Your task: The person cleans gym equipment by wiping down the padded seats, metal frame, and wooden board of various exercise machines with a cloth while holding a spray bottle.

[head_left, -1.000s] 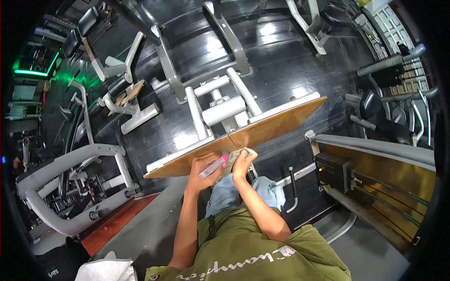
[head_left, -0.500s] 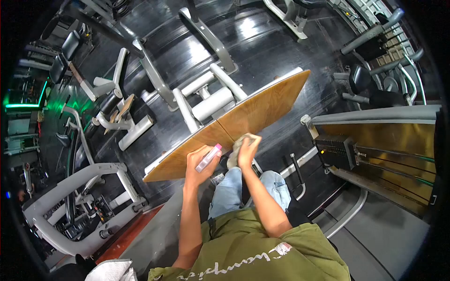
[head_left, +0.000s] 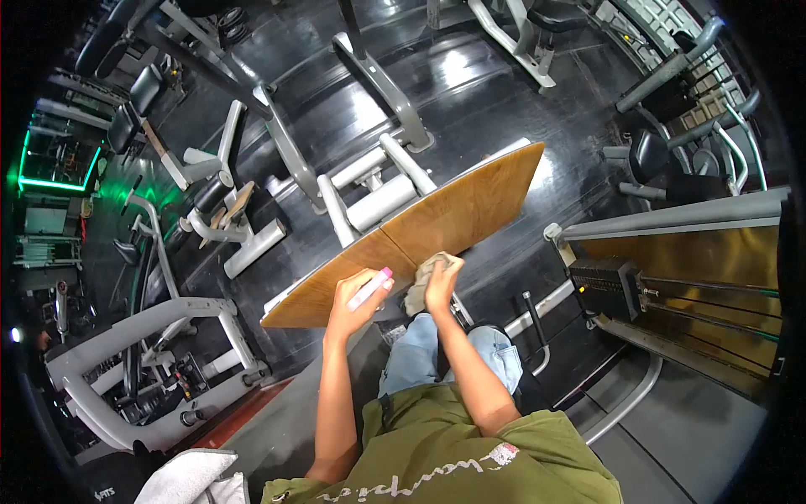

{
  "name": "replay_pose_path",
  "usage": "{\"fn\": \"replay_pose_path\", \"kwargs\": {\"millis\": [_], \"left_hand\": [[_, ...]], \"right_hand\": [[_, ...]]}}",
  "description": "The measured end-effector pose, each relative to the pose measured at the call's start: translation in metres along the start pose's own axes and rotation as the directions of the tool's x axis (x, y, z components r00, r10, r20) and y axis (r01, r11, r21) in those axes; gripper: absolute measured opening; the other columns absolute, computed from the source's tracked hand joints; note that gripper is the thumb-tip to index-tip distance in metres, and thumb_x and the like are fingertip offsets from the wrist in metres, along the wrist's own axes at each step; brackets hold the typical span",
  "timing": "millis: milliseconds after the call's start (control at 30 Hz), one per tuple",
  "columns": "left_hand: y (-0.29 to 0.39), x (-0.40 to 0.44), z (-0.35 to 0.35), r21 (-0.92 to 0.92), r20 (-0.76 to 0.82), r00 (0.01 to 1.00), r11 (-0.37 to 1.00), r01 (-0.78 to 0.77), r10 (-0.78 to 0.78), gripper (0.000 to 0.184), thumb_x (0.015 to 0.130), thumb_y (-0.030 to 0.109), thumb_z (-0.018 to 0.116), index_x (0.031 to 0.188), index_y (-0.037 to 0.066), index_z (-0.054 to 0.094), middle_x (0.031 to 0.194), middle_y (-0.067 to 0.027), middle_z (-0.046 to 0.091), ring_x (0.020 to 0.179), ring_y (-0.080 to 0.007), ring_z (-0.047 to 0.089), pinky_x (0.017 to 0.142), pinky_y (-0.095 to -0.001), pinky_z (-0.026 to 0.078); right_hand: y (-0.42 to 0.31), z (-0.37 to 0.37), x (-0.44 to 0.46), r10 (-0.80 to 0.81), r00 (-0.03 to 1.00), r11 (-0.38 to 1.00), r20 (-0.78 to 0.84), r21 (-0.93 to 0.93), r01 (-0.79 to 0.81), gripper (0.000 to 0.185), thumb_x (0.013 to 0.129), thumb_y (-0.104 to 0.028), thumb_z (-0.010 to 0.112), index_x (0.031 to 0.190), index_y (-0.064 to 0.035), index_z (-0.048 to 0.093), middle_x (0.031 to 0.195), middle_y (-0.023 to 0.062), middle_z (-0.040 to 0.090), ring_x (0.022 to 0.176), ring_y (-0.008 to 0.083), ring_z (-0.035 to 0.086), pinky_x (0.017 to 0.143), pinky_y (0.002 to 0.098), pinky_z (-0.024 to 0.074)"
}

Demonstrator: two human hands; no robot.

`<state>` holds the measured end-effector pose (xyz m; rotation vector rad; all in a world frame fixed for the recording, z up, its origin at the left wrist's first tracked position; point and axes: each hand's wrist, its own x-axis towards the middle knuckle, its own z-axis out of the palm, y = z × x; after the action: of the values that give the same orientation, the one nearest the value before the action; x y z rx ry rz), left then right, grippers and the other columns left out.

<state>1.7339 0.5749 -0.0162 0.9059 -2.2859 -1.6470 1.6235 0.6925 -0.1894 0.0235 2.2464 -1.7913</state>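
A small translucent bottle with a pink cap (head_left: 370, 289) is gripped in my left hand (head_left: 347, 312), its capped end tilted up and to the right. My right hand (head_left: 442, 288) has its fingers closed on a beige cloth (head_left: 419, 293), which hangs bunched to the left of the fingers. Both hands are at the near edge of a wooden board (head_left: 470, 206), a footplate with a seam down its middle. Whether the cloth touches the board, I cannot tell.
White metal tubes (head_left: 382, 204) support the board from behind. To the right stands a machine with a black weight stack (head_left: 603, 281). A grey padded frame (head_left: 143, 336) is at the left, and a white towel (head_left: 189, 479) lies at the lower left. Other gym machines stand farther off.
My right hand and the cloth have come slightly closer to my body, and more of the cloth shows. The bottle in my left hand has turned a little. The whole view has shifted slightly.
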Motion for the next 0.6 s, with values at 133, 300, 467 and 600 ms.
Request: {"fn": "replay_pose_path", "kwargs": {"millis": [133,300,467,600], "left_hand": [[-0.01,0.001,0.0,-0.032,0.017,1.0,0.999,0.018,-0.018,0.021,0.092,0.02,0.068,0.093,0.0,0.071,0.079,-0.0039,0.069,0.061,-0.0091,0.06,0.058,-0.0264,0.049],[-0.007,0.001,0.001,-0.114,0.004,0.998,0.992,0.058,-0.057,0.018,0.092,0.021,0.071,0.094,0.003,0.071,0.076,-0.0014,0.067,0.062,-0.0071,0.059,0.057,-0.0251,0.047],[0.019,0.012,0.005,-0.133,0.226,0.965,0.977,0.169,-0.136,0.022,0.092,0.025,0.07,0.093,0.003,0.071,0.081,-0.001,0.066,0.07,-0.0084,0.06,0.063,-0.0251,0.048],[0.061,0.032,0.032,0.03,0.355,0.89,0.955,0.295,-0.286,0.021,0.09,0.028,0.072,0.09,0.007,0.069,0.079,0.0002,0.065,0.07,-0.007,0.058,0.063,-0.0256,0.047]], "right_hand": [[0.011,-0.021,0.081,0.0,0.984,1.0,-0.178,-0.011,-0.002,0.028,0.093,-0.016,0.053,0.112,0.0035,0.045,0.11,0.0245,0.053,0.106,0.0373,0.052,0.096,0.0459,0.0392],[-0.024,-0.018,0.069,-0.009,0.984,1.0,-0.178,0.018,0.012,0.032,0.095,-0.019,0.055,0.117,0.0029,0.045,0.113,0.0237,0.056,0.108,0.0353,0.054,0.097,0.043,0.0406],[0.004,-0.011,0.034,-0.009,0.999,0.997,0.048,0.08,0.005,0.034,0.097,-0.021,0.056,0.119,0.0023,0.044,0.112,0.0211,0.058,0.108,0.0325,0.055,0.099,0.041,0.0404],[-0.006,-0.043,0.101,0.16,0.987,0.981,-0.003,0.109,-0.158,0.03,0.096,-0.018,0.053,0.114,0.0044,0.045,0.105,0.0243,0.06,0.102,0.0368,0.06,0.09,0.0447,0.0457]]}}
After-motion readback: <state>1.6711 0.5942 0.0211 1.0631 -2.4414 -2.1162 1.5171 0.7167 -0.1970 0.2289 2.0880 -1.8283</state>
